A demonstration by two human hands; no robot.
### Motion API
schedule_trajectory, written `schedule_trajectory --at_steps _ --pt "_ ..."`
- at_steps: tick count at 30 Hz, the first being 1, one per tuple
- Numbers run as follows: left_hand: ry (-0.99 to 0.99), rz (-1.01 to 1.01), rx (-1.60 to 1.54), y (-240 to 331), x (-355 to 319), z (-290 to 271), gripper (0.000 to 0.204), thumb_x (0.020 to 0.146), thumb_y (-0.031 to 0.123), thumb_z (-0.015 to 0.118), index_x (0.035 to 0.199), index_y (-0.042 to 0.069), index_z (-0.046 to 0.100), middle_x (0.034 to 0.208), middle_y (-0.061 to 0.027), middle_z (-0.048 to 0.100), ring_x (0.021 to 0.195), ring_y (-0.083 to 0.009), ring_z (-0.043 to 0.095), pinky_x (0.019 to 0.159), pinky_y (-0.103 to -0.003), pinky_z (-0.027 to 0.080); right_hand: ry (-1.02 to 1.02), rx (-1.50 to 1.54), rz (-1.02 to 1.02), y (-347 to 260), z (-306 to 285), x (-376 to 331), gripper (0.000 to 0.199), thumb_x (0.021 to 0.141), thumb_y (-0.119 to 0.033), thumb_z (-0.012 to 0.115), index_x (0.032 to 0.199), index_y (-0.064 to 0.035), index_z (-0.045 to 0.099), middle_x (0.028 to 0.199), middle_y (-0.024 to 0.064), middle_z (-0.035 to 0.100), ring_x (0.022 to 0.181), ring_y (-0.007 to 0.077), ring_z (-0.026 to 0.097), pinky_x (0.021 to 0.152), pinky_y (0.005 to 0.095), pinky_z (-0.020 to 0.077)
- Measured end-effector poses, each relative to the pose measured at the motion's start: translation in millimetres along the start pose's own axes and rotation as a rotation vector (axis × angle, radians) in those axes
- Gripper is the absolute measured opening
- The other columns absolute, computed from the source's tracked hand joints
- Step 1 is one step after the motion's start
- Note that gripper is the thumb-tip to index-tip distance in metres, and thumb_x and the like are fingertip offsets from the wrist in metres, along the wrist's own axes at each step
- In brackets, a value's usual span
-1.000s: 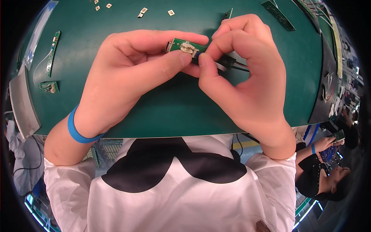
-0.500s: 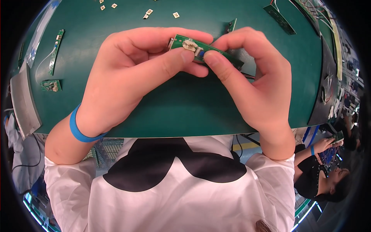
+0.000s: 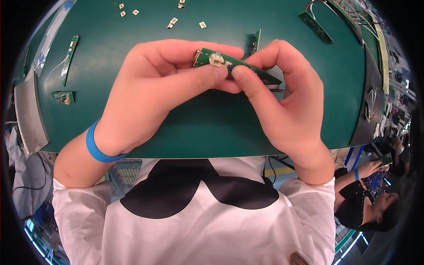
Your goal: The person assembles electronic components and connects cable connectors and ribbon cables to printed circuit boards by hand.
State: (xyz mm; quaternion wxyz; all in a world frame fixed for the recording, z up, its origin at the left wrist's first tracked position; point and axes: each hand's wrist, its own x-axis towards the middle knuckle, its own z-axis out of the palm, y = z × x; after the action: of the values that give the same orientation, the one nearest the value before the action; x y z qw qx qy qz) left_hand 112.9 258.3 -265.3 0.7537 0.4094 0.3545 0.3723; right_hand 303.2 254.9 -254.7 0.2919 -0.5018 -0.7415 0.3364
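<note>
Item: narrow green circuit board strip (image 3: 240, 66) with a small white connector (image 3: 216, 59), held above the green bench (image 3: 212, 128); we have our left hand (image 3: 163, 88) and right hand (image 3: 282, 101) both closed on it, thumbs pressing beside the connector. We judge it light, thin, stiff but snappable, its soldered parts fragile. Best taken by the bare long edges, clear of the connector.

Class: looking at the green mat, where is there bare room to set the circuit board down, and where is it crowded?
Bare mat lies below both hands, along the near edge. Another free patch sits between the left hand and the narrow strip board. The far edge is crowded with small white parts; the far right corner holds wired boards.
</note>
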Motion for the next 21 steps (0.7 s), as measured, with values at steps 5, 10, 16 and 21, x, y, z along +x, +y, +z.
schedule_trajectory --at_steps 5,10,16,21 --pt "0.024 -0.095 -0.175 -2.8 1.6 -0.6 0.025 0.086 0.000 0.053 0.111 -0.006 0.058 0.096 -0.0120 0.066 0.088 -0.0185 0.065 0.083 -0.027 0.050 0.084 -0.170 -0.138 -1.3 1.4 -0.1 0.013 0.076 -0.005 0.070 0.078 -0.0016 0.057 0.071 0.0021 0.056 0.067 0.0123 0.051 0.065 0.0238 0.0384" --pt "0.029 0.010 -0.021 -2.1 2.4 0.2 0.020 0.086 0.003 0.055 0.103 -0.006 0.061 0.090 -0.0110 0.066 0.083 -0.0177 0.065 0.079 -0.027 0.050 0.084 -0.197 -0.160 -1.6 1.6 1.0 0.013 0.077 -0.006 0.069 0.077 -0.0018 0.057 0.069 0.0023 0.055 0.064 0.0132 0.051 0.063 0.0246 0.0376" --pt "0.052 0.005 0.024 -0.5 6.7 0.9 0.020 0.085 0.006 0.057 0.101 -0.005 0.061 0.089 -0.0110 0.066 0.078 -0.0172 0.064 0.075 -0.027 0.049 0.023 0.025 -0.035 3.9 3.2 3.3 0.009 0.081 -0.004 0.066 0.079 0.0003 0.059 0.068 0.0008 0.055 0.063 0.0075 0.049 0.058 0.0208 0.0386" --pt "0.053 0.022 0.037 1.7 5.1 0.5 0.021 0.085 0.004 0.056 0.103 -0.006 0.061 0.090 -0.0112 0.066 0.081 -0.0181 0.065 0.079 -0.027 0.049 0.027 0.044 -0.059 3.7 3.8 5.3 0.008 0.082 -0.003 0.065 0.081 0.0015 0.059 0.071 0.0008 0.056 0.066 0.0067 0.049 0.060 0.0202 0.0397"
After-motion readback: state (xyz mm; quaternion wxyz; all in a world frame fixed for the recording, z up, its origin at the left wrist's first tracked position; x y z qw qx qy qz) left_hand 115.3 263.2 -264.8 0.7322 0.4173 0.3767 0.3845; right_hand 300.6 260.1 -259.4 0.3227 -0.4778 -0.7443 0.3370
